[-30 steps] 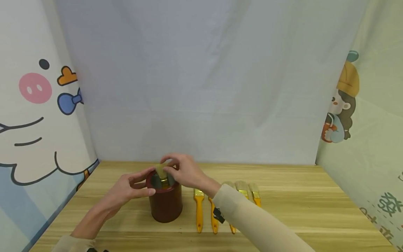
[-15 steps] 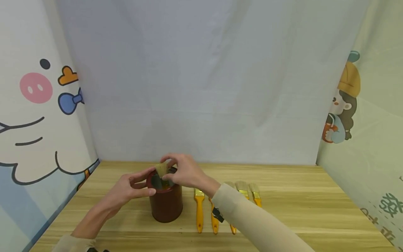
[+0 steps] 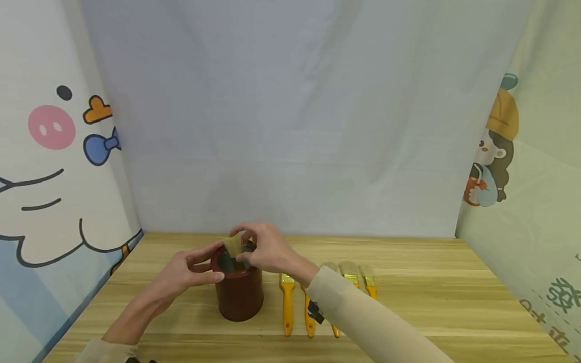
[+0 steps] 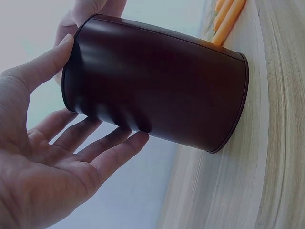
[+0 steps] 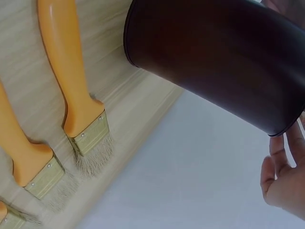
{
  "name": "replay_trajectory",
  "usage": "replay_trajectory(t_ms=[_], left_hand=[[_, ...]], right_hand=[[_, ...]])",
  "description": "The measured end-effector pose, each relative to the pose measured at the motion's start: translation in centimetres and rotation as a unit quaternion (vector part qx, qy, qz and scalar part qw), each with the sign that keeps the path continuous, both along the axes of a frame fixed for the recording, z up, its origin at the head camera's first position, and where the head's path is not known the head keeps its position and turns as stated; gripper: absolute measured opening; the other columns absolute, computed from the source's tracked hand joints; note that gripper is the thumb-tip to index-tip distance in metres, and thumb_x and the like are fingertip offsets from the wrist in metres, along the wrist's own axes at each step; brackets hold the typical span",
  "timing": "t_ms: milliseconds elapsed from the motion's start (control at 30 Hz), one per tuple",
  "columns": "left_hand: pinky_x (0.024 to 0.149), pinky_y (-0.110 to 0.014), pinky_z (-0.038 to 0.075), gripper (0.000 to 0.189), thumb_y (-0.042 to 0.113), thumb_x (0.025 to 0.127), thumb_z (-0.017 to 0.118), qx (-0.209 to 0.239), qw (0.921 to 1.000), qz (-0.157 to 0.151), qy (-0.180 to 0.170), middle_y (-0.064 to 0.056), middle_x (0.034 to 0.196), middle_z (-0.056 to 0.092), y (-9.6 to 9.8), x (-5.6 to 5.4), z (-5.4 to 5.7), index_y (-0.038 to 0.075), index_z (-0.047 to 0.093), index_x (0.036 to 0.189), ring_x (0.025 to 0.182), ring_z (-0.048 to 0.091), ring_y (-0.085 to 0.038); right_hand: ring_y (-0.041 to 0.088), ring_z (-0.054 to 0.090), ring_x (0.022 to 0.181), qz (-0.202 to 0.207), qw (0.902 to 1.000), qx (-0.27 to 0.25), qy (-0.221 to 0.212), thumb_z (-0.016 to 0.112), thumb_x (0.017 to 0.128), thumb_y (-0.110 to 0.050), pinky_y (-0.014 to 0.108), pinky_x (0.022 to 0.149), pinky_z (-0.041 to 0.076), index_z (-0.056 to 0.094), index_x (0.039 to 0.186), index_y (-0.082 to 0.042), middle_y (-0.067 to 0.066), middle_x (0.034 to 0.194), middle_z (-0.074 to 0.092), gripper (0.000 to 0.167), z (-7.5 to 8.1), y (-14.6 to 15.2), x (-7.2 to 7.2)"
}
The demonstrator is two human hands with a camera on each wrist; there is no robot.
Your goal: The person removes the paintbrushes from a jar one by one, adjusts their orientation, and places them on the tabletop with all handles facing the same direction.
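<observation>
A dark red cylindrical container (image 3: 239, 298) stands upright on the wooden table (image 3: 431, 302), left of the middle. My left hand (image 3: 179, 272) holds it near the top, thumb at the near side of the rim. In the left wrist view, the left fingers (image 4: 119, 155) touch the container's side. My right hand (image 3: 268, 247) pinches a paintbrush (image 3: 233, 246) at the container's mouth. Its pale bristles point up above the rim, and the handle is hidden inside the container. Dark lining shows around it.
Several paintbrushes with orange handles, such as one brush (image 3: 287, 302) beside the container, lie in a row to its right, bristles away from me. My right sleeve (image 3: 363, 315) covers part of them. A pale cloth backdrop (image 3: 290, 126) hangs behind the table.
The paintbrush's metal band showed above the opening a second ago; now the brush sits slightly lower and the right thumb has shifted a little. The left hand and container stay put.
</observation>
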State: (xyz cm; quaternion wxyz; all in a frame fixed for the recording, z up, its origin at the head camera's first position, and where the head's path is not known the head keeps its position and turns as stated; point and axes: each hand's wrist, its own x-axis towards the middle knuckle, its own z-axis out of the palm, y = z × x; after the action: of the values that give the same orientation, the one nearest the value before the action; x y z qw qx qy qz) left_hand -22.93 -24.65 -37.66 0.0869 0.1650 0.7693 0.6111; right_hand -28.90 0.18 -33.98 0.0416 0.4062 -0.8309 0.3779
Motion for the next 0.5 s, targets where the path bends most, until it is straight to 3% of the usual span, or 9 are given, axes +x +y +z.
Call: replay_trajectory(t_ms=[233,500], left_hand=[[0.107,-0.052,0.05,0.078,0.02,0.098,0.077,-0.003,1.0,0.004,0.002,-0.02,0.165,0.035,0.05,0.05,0.14,0.007,0.038,0.164,0.145,0.037,-0.054],[0.106,-0.052,0.051,0.076,0.02,0.098,0.077,-0.006,0.9999,0.005,0.007,-0.022,0.165,0.036,0.15,0.12,0.12,0.007,0.041,0.163,0.145,0.04,-0.053]], right_hand=[[0.012,0.069,0.097,0.017,0.9991,-0.033,-0.02,0.082,0.09,0.001,0.028,0.085,0.056,0.072,0.127,-0.013,0.003,0.107,0.074,0.041,0.2,0.51,0.5],[0.013,0.072,0.09,0.014,0.998,-0.054,-0.029,0.079,0.092,0.004,0.026,0.076,0.059,0.071,0.126,-0.011,0.008,0.113,0.073,0.038,0.61,0.91,0.61]])
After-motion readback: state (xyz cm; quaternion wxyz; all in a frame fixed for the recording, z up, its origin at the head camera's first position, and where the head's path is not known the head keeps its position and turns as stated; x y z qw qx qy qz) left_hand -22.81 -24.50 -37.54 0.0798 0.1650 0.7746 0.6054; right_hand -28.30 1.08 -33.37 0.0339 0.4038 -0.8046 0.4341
